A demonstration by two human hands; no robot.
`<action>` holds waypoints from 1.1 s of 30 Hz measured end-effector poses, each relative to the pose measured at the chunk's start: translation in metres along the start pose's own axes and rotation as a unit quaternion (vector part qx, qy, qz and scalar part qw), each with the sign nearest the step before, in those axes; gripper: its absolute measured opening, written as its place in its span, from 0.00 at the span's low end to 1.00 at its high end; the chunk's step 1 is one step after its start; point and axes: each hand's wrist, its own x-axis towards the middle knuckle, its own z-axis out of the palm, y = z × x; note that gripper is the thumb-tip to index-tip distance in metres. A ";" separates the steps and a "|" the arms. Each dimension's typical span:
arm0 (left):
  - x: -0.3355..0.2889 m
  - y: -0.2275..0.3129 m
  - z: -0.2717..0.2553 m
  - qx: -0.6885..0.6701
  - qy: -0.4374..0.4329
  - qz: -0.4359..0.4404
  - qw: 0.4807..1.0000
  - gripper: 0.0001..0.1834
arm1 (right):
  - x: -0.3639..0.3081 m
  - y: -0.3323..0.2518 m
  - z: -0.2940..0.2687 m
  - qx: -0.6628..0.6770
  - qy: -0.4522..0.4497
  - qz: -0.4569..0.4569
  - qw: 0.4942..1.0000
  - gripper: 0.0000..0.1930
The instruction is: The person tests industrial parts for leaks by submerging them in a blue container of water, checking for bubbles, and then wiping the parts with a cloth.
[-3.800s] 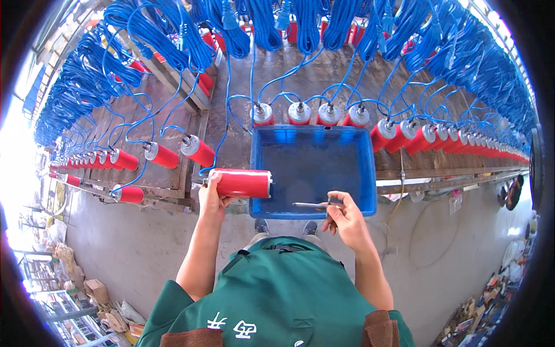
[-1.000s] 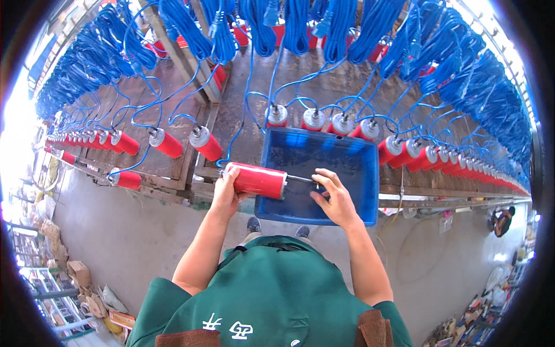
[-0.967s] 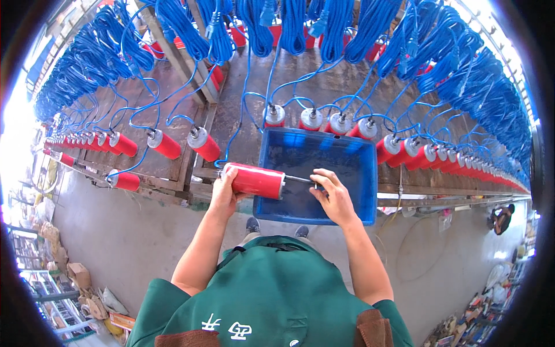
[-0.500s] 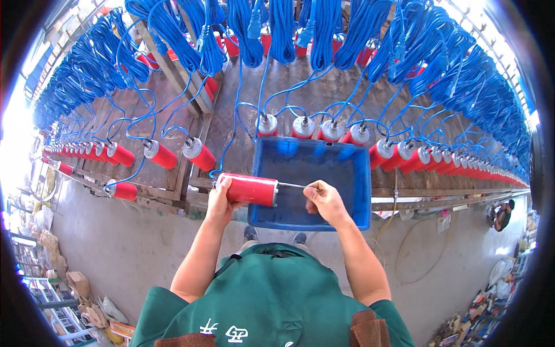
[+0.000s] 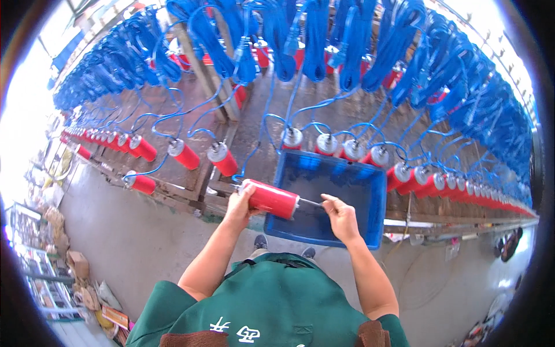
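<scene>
My left hand (image 5: 238,207) is wrapped around the left end of a red cylinder (image 5: 273,200), which lies nearly level and tilts down to the right. A thin metal shaft (image 5: 310,203) sticks out of its right end. The fingers of my right hand (image 5: 342,221) are pinched at the free tip of that shaft. Beneath the cylinder and my right hand is a blue plastic tub (image 5: 379,202), dark inside. A blue cord (image 5: 254,151) runs down to the cylinder's left end, beside my left hand.
Red cylinders with grey metal caps (image 5: 326,144) line the workbench (image 5: 254,124) edge on both sides of the tub. Bundled blue cables (image 5: 315,46) hang above it. Boxes and clutter (image 5: 78,263) lie on the left; another person (image 5: 510,244) is far right.
The view has shifted, so bench and tub appear lower and further right. The cylinder now tilts more down to the right. Both hands keep their hold.
</scene>
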 end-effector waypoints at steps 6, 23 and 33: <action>-0.006 0.006 0.002 -0.006 -0.003 0.000 1.000 0.25 | 0.011 -0.004 0.006 0.292 -0.100 0.302 0.902 0.20; -0.012 0.008 0.006 -0.013 -0.011 0.011 1.000 0.27 | 0.003 -0.028 -0.024 -0.187 -0.031 -0.164 0.968 0.22; -0.015 0.014 0.015 -0.010 -0.002 0.007 1.000 0.18 | 0.012 0.009 -0.012 0.415 -0.118 0.421 0.798 0.23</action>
